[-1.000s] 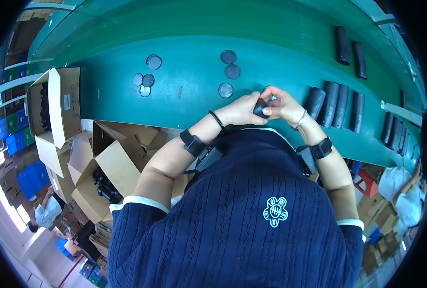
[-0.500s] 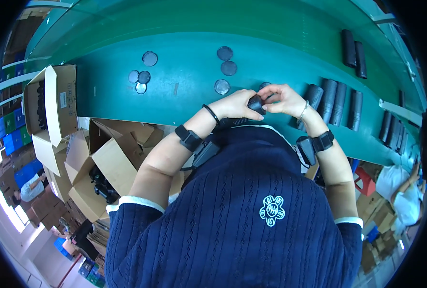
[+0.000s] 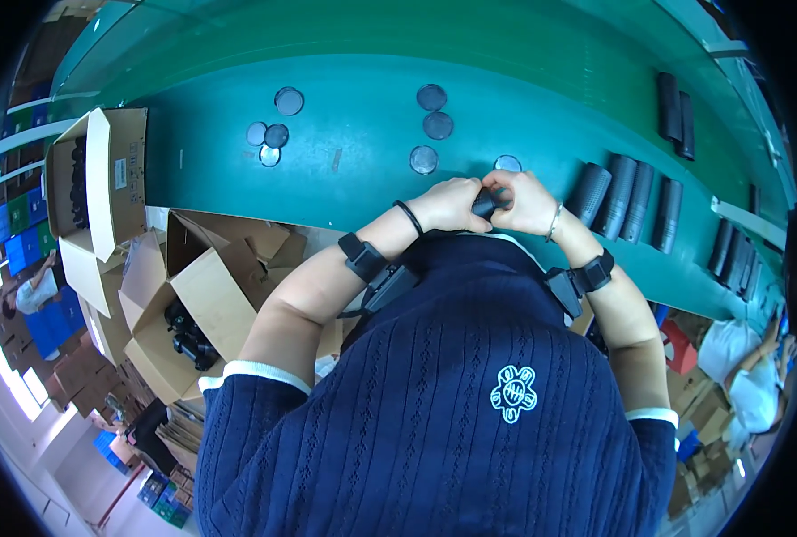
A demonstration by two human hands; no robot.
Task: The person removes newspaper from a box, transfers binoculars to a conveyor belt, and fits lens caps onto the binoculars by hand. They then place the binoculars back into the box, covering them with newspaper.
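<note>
Grasping one dark textured cylinder [image 3: 484,205] between them, left hand [image 3: 451,204] and right hand [image 3: 529,204] seem to be working its end above the bench [image 3: 353,192], twelve o'clock from the navy shirt [image 3: 416,385]. Next likely calls for steady alignment; a disc [image 3: 508,164] lies at one o'clock from the cylinder.

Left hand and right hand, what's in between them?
In the head view, a dark cylindrical piece sits between the left hand and right hand.

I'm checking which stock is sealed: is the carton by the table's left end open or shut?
The carton is open: a pale flap stands away from the opening, and dark items show inside.
</note>
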